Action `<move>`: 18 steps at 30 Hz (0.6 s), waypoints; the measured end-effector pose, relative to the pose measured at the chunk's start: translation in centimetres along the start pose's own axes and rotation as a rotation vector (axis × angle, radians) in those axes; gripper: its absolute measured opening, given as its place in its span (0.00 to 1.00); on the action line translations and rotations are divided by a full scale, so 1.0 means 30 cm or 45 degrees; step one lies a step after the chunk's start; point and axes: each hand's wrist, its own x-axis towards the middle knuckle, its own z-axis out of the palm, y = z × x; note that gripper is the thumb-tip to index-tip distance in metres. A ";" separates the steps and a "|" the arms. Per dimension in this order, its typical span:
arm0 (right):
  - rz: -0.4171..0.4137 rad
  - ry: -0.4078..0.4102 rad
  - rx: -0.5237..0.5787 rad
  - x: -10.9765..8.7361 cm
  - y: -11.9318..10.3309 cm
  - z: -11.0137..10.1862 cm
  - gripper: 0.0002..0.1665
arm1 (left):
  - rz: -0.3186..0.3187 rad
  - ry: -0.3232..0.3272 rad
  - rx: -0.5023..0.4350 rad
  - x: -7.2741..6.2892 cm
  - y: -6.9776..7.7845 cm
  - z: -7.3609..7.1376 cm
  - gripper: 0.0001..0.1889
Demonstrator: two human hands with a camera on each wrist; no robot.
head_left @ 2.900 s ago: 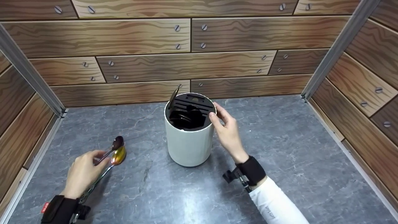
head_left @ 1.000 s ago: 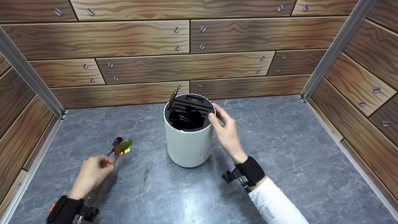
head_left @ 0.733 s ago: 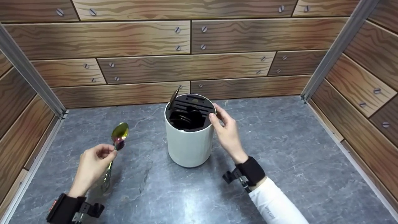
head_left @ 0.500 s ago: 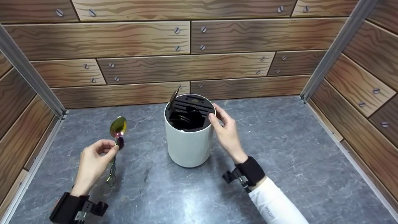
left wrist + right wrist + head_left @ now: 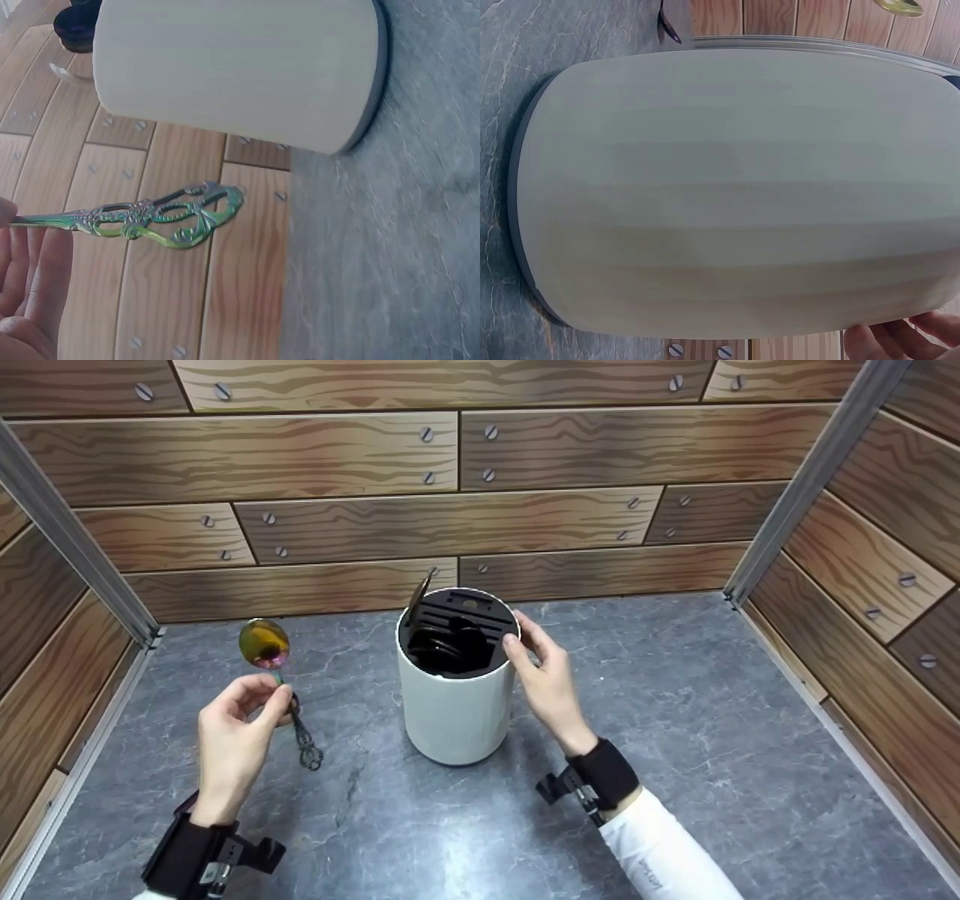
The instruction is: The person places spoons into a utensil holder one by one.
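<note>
My left hand pinches a shiny gold-green spoon by its handle, bowl up and above the table. Its ornate openwork handle end points down toward the table. A dark purple spoon lies on the table, mostly hidden behind my left hand in the head view. My right hand rests against the right side of a white cylindrical utensil holder, thumb at the rim and fingers along the wall. Dark, round-ended utensils sit in its slotted black top, and one thin piece stands tilted at the left.
The grey marbled tabletop is bounded by wood-plank panels at the back and both sides. Metal corner posts stand at the left and right.
My left hand has picked the gold-green spoon up off the table and moved it away from me, turning its bowl up and its handle down to the right. My right hand has stayed put.
</note>
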 end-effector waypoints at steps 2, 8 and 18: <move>0.004 -0.001 0.003 0.001 -0.002 -0.001 0.29 | 0.013 0.008 -0.017 -0.002 0.011 0.010 0.04; 0.010 0.003 0.006 0.003 -0.001 0.000 0.29 | 0.028 0.040 -0.110 -0.008 0.052 0.033 0.02; 0.011 -0.003 -0.007 0.001 0.001 -0.002 0.29 | 0.141 0.064 -0.200 -0.001 0.152 0.083 0.02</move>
